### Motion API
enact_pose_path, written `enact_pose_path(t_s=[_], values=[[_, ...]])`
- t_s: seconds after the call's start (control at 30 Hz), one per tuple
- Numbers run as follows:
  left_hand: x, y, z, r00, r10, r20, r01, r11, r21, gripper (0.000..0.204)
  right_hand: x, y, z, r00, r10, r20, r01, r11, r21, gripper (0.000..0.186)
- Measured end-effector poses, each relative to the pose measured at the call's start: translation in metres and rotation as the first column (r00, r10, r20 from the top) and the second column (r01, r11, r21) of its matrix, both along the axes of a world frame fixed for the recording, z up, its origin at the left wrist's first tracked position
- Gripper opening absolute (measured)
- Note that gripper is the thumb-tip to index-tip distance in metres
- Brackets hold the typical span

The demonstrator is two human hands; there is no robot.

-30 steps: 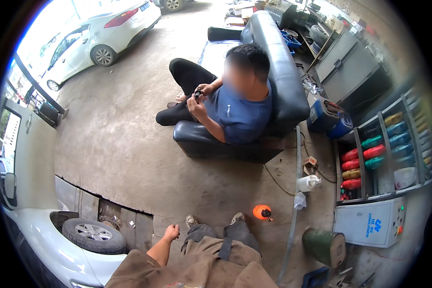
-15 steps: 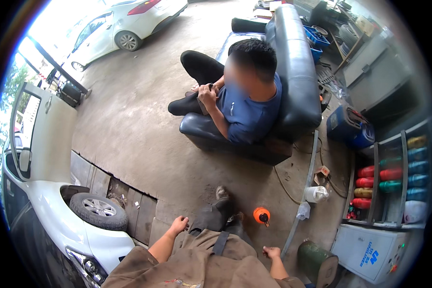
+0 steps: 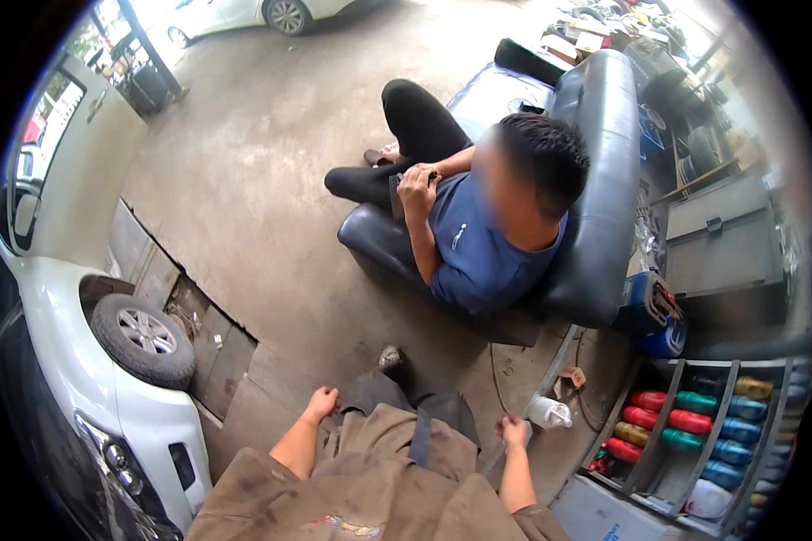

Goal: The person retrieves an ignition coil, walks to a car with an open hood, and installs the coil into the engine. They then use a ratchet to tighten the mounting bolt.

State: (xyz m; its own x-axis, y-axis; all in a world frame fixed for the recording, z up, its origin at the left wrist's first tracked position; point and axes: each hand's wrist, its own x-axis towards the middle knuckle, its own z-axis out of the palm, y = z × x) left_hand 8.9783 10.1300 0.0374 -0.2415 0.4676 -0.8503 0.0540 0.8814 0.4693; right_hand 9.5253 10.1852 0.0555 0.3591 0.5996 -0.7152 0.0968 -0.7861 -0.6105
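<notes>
My left hand (image 3: 325,401) hangs in front of my brown work coat (image 3: 361,455), its fingers curled in and nothing showing in them. On the other side my right hand (image 3: 515,431) is held out from the coat, fingers loosely bent, with no object visible in it. In the picture it lies close to a white plastic container (image 3: 550,413) on the floor, and it overlaps a metal rail (image 3: 558,361). One of my shoes (image 3: 391,358) shows ahead on the concrete.
A seated person (image 3: 496,225) is on a black sofa (image 3: 595,180) ahead, holding a dark object. At left stands a white car (image 3: 144,410) with its door (image 3: 95,144) open; a wheel (image 3: 143,338) sits beside floor boards. Racked coloured bottles (image 3: 690,422) stand at right.
The view has shifted forward and right, bringing the sofa and bottle rack nearer. My right hand has risen beside the white container. The orange bottle on the floor is out of sight.
</notes>
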Motion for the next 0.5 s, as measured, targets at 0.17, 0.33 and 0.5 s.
enact_pose_path(t_s=[0.17, 0.33, 0.5], values=[[0.032, 0.041, 0.003, 0.984, 0.162, 0.073, -0.161, 0.987, -0.015, 0.032, 0.046, 0.115, 0.066, 0.976, -0.217, -0.013, 0.209, 0.920, 0.332, 0.025], [0.069, 0.052, 0.018, 0.963, 0.267, 0.041, -0.265, 0.963, -0.042, 0.029, 0.127, 0.260, 0.128, 0.904, -0.331, 0.272, 0.125, 0.812, 0.570, 0.044], [0.133, 0.043, 0.038, 0.883, 0.469, 0.013, -0.469, 0.883, -0.025, 0.032, 0.186, 0.407, 0.163, 0.960, -0.124, 0.252, -0.016, 0.872, 0.489, 0.072]])
